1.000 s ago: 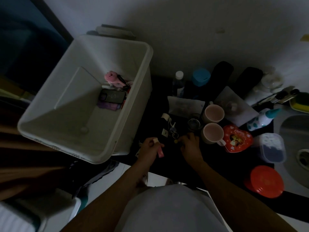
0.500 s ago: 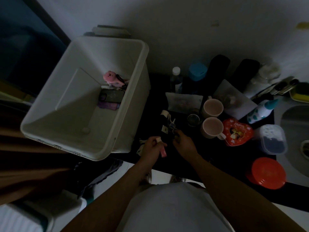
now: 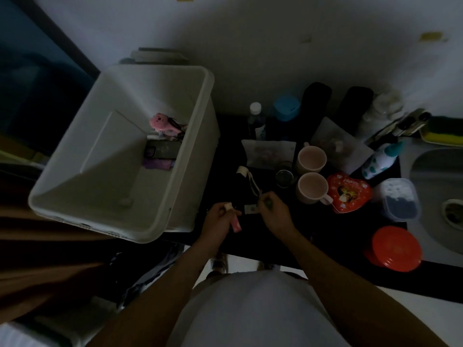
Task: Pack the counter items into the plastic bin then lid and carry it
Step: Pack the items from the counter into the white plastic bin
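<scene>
A white plastic bin (image 3: 205, 116) stands open at the left end of the dark counter (image 3: 333, 241). Inside it lie a pink plush toy (image 3: 158, 121), a dark phone (image 3: 161, 149) and a purple item (image 3: 156, 164). My left hand (image 3: 220, 222) grips a small pink tube (image 3: 235, 222) just right of the bin's near corner. My right hand (image 3: 274, 211) pinches a small dark item (image 3: 268, 203) with a cord (image 3: 253, 182) and a pale tag (image 3: 250, 209); what the item is stays unclear in the dim light.
Right of my hands stand two pink mugs (image 3: 312, 159), a red heart-shaped tin (image 3: 348, 192), a clear lidded box (image 3: 398, 199), a red round lid (image 3: 395, 247), a small jar (image 3: 284, 177) and bottles (image 3: 255, 118) by the wall. A steel sink (image 3: 441, 196) lies at far right.
My right hand has shifted left toward my left hand and lifted the small corded item. My left hand keeps holding the pink tube in about the same spot.
</scene>
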A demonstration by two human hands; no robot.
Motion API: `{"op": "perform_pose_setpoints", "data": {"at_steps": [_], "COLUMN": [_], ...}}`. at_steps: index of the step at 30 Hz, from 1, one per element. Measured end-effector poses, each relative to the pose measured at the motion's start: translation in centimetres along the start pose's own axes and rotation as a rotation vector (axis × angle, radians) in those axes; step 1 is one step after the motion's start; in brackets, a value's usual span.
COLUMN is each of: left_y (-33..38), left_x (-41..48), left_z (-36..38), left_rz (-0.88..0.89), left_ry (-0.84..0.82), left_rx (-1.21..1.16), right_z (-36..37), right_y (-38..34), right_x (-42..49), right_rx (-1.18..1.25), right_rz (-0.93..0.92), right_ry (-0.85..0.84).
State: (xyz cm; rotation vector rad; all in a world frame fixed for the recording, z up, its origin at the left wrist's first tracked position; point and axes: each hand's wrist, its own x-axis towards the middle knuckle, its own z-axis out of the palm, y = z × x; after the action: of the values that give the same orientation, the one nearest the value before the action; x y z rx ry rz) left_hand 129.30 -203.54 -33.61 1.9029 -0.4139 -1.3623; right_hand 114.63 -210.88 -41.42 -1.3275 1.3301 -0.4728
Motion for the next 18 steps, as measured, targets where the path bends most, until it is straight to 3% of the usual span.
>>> {"op": "perform_pose_setpoints", "data": {"at_steps": [18], "left_y": [9.3], "left_x": [-0.4], "left_z": [1.8], "left_rz": [0.395], "left_ry": [-0.160], "left_rx": [-0.031], "right_z": [-4.8], "right_y": [-12.6], "right_x": [-3.7], "right_rx": [0.555], "right_rz": [-0.051], "right_ry": [0.165]}}
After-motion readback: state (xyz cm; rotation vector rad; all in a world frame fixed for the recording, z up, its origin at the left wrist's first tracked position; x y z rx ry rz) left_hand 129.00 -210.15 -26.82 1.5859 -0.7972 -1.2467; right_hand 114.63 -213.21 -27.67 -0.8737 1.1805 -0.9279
